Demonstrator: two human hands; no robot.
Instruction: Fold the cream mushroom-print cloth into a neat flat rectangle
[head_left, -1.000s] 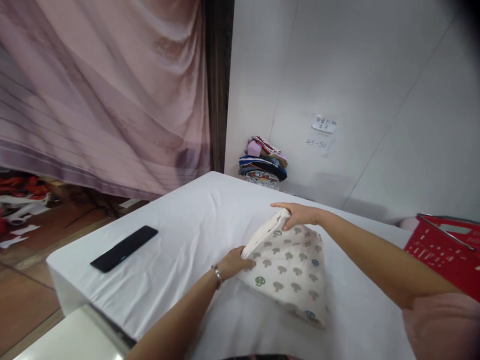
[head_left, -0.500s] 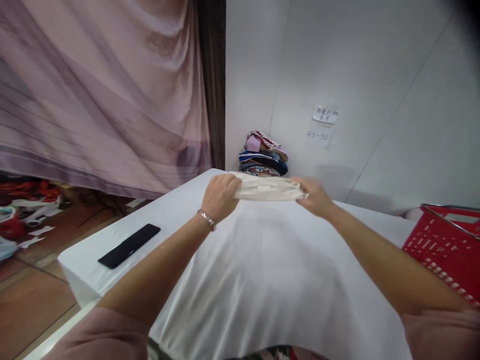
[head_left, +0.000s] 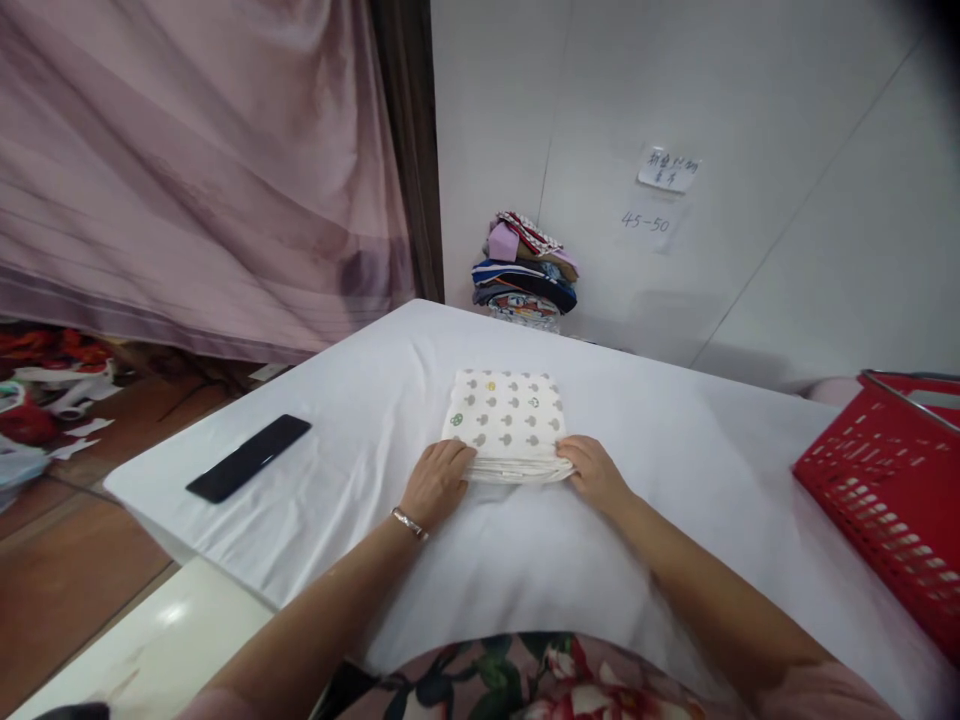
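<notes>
A folded white cloth (head_left: 510,415) with rows of small grey motifs and a few green and yellow ones lies flat on the white-covered table (head_left: 630,400). My left hand (head_left: 439,480), with a bracelet at the wrist, grips its near left corner. The near right corner is held between the thumb and fingers of my right hand (head_left: 596,472). Several folded layers show along the edge facing me. What kind of cloth article it is, I cannot tell.
To the left on the table rests a flat black object (head_left: 250,458). A red plastic basket (head_left: 892,480) stands at the right edge. Behind the table is a stack of folded clothes (head_left: 525,265) by the wall. A pink curtain (head_left: 225,180) hangs at the left.
The folded cloth has come down from the raised, edge-on position and now lies flat on the table, patterned side up. Both hands moved lower and nearer with it, still gripping its sides.
</notes>
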